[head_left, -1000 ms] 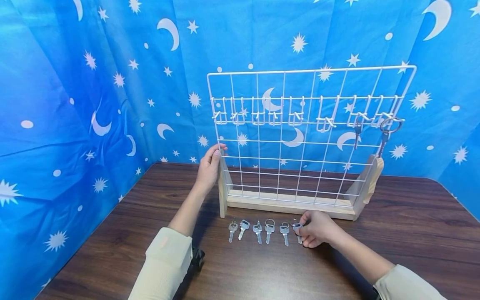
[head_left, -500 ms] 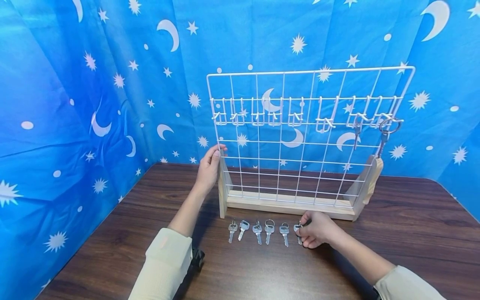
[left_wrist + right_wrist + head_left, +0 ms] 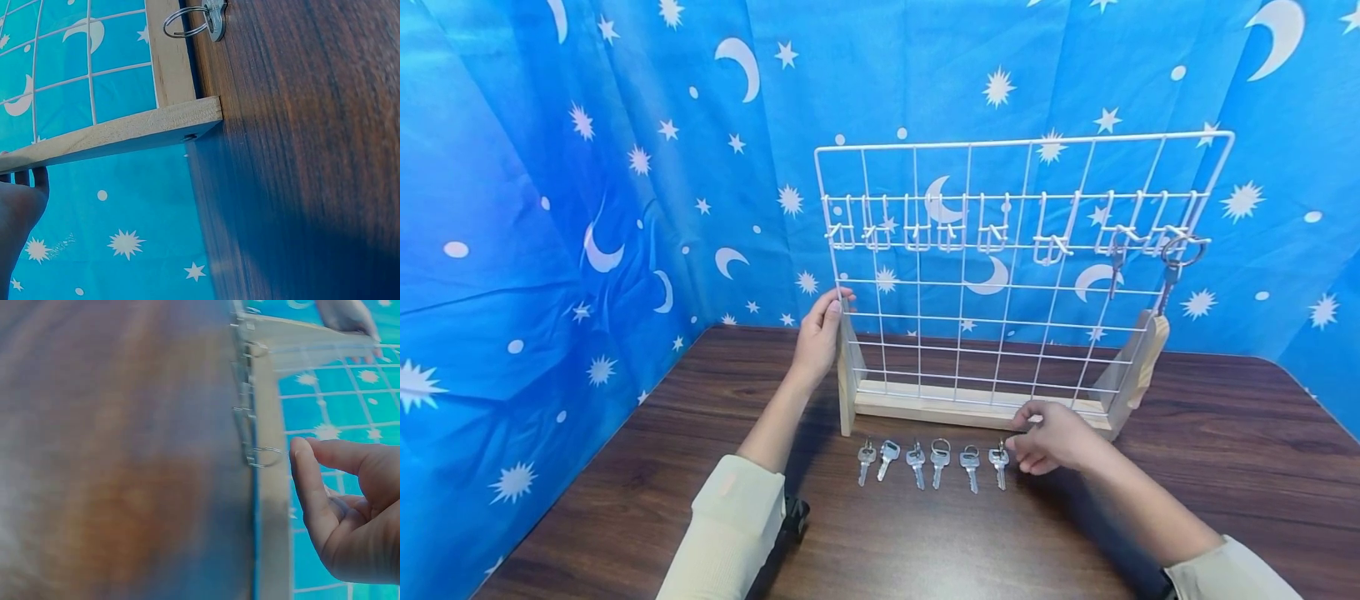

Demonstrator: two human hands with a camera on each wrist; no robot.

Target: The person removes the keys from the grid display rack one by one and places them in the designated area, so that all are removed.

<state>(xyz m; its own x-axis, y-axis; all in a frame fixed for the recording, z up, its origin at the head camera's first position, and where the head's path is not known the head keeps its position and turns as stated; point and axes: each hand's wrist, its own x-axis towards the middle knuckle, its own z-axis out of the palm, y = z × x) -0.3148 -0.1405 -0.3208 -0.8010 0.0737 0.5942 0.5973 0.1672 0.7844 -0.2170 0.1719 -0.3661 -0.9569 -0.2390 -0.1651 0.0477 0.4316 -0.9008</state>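
My left hand [image 3: 818,337] grips the upper end of the wooden left side support [image 3: 119,131] of a white wire grid rack [image 3: 955,316]. In the left wrist view only part of that hand shows, at the lower left. My right hand [image 3: 1056,437] is just right of the rightmost silver key [image 3: 999,468], over the table in front of the rack. Its fingers are bent, with a gap between thumb and forefinger in the head view and no key in them. In the right wrist view its fingertips are close beside a key ring [image 3: 269,457].
Several more silver keys with rings, such as this key [image 3: 940,467], lie in a row on the dark wooden table [image 3: 895,550]. White hooks [image 3: 1051,242] line the grid. One small key [image 3: 1116,271] and one key on a large ring [image 3: 1182,250] hang at its right.
My right hand has let go of the rightmost key and moved a little right and towards the rack. That key lies on the table, its ring turned from its earlier position. The left hand stays put.
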